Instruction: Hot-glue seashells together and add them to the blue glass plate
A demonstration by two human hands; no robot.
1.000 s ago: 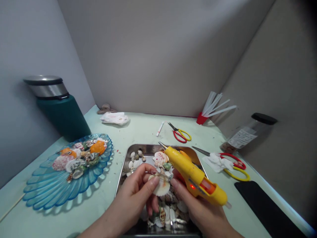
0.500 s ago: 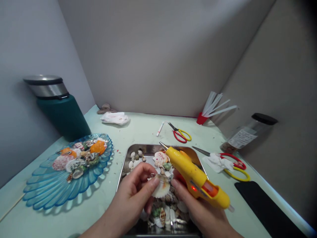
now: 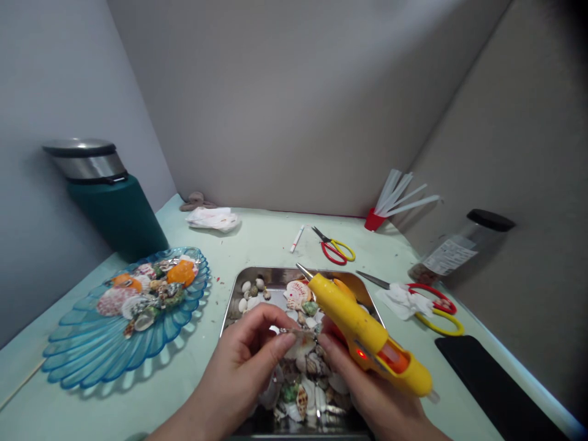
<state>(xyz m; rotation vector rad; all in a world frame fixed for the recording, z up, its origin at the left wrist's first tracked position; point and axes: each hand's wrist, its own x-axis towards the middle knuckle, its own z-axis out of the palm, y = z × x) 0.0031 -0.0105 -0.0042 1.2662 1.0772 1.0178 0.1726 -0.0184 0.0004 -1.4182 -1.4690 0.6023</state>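
Note:
My left hand (image 3: pixel 243 361) pinches a pale scallop shell (image 3: pixel 301 344) over a steel tray (image 3: pixel 275 277) filled with several mixed shells. Thumb and forefinger close on the shell's top edge, where a small metal piece shows. My right hand (image 3: pixel 367 392) grips a yellow hot glue gun (image 3: pixel 367 337), its red light on and its nozzle pointing up and to the left, away from the shell. The right fingertips also touch the shell's right side.
A blue glass dish (image 3: pixel 92 349) of coloured shells lies left, a green flask (image 3: pixel 110 208) behind it. Scissors (image 3: pixel 335 248), a second pair (image 3: pixel 427 303) on tissue, a red cup of glue sticks (image 3: pixel 386 208), a jar (image 3: pixel 454 248) and a black slab (image 3: pixel 491 386) sit at the right.
The shell has tipped flatter and lower between my fingers. The glue gun has slid slightly down and to the right.

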